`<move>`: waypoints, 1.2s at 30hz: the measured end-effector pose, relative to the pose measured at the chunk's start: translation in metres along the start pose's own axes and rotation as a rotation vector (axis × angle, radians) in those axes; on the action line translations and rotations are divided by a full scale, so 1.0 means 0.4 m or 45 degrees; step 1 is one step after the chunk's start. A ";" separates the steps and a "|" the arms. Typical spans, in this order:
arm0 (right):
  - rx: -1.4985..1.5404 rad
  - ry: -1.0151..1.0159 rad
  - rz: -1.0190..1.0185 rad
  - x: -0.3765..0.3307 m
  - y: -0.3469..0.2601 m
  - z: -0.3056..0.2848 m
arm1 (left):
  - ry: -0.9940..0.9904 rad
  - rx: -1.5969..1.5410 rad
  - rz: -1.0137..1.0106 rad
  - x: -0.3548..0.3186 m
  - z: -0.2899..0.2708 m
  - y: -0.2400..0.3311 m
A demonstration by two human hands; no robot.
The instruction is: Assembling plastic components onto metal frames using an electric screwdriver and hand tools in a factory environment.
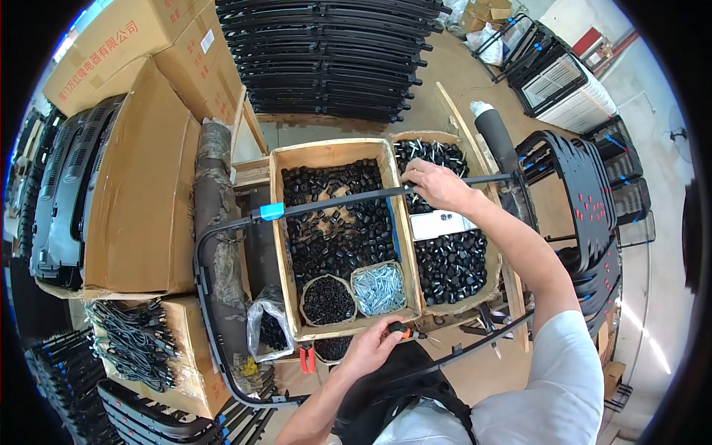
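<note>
Left hand [371, 348] gripping driver [398, 328] — right hand [439, 184] by box's [334, 153] right edge, can't tell grip — blue piece [272, 211] on frame [348, 199], screws [379, 290] loose.

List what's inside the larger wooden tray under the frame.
In the tray: loose black plastic parts, plus small black pieces and silvery screws, each walled off. Patches of tan bottom show. The black frame hides a strip across it; whatever lies beneath the heaps is covered.

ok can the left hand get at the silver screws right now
Probably yes: the uncovered screws lie beyond the left hand, across the near edge of the wooden box, though the tool it holds may hinder.
</note>
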State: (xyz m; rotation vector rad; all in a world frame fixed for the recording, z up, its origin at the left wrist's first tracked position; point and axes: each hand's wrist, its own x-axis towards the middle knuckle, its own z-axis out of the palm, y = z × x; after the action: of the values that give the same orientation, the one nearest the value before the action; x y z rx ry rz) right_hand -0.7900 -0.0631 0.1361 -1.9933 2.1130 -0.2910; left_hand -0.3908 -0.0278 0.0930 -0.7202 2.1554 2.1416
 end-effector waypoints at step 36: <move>-0.011 0.130 0.461 0.059 0.023 0.089 | 0.051 0.417 0.158 -0.155 0.428 -0.018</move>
State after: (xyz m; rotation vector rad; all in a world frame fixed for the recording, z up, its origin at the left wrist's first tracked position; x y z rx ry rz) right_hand -0.7897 -0.0857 0.0987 -1.5860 2.4860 -0.3243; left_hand -0.3849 0.1544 0.0966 -0.6214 2.5460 1.7653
